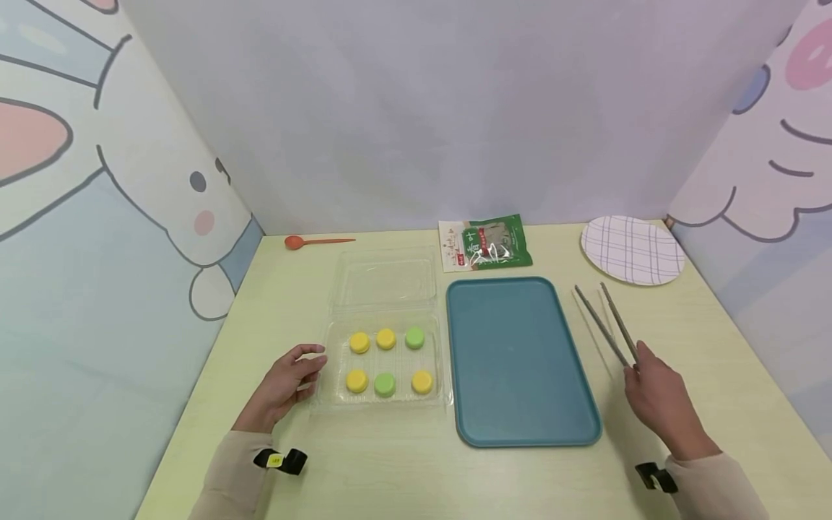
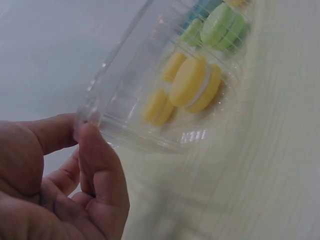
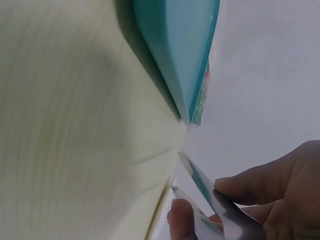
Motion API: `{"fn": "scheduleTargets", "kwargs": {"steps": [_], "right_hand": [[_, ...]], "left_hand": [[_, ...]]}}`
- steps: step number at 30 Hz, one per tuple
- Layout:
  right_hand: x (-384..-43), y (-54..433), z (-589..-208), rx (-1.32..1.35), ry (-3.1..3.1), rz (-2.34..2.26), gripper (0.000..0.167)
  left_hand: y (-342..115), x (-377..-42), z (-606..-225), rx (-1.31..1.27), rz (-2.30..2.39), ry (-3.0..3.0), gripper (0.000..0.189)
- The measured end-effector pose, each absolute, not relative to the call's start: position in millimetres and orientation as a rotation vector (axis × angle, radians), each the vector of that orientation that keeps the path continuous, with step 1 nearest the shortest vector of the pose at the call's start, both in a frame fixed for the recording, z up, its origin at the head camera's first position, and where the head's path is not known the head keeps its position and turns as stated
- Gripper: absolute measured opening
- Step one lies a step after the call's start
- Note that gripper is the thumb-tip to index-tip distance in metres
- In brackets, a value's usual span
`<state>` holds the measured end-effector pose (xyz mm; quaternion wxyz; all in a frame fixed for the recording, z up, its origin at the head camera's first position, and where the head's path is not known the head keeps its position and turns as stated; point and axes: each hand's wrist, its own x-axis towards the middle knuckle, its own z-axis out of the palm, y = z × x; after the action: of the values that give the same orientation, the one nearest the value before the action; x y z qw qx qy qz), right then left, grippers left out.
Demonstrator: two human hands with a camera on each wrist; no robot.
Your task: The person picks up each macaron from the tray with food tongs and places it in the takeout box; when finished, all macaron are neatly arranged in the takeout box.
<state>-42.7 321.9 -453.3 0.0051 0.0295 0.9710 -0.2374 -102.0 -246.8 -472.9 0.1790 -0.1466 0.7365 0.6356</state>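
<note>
My left hand (image 1: 286, 383) pinches the left edge of a clear plastic box (image 1: 334, 365) between thumb and finger, as the left wrist view shows close up. The box lies with its lid (image 1: 388, 280) folded back away from me. Inside stand two rows of macarons, some yellow (image 1: 360, 342) and two green (image 1: 385, 384). On the right, my right hand (image 1: 663, 401) grips metal tongs (image 1: 601, 326), thumb on one arm and fingers on the other. Their tips are spread apart with nothing between them, pointing forward over the table.
A blue tray (image 1: 520, 361) lies between the box and the tongs. Behind it is a green and white packet (image 1: 487, 244) of dried leaves. A checked plate (image 1: 633, 249) sits at the back right, and a red spoon (image 1: 295, 243) at the back left. Printed walls enclose the table.
</note>
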Motion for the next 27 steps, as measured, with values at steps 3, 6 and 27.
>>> {"fn": "scheduleTargets", "kwargs": {"steps": [3,6,27], "right_hand": [[-42.4,322.9,-454.8,0.109,3.01,-0.719,0.053],[-41.8,324.0,-455.4,0.12,2.993,-0.691,0.043],[-52.8,330.7,-448.7,0.225,2.758,-0.537,0.037]], "left_hand": [[-246.3,-102.4,-471.9,-0.413,1.799,2.078,0.043],[-245.5,-102.8,-470.8,-0.41,1.801,2.074,0.043],[-248.0,-100.5,-463.2,-0.342,1.681,2.126,0.045]]}}
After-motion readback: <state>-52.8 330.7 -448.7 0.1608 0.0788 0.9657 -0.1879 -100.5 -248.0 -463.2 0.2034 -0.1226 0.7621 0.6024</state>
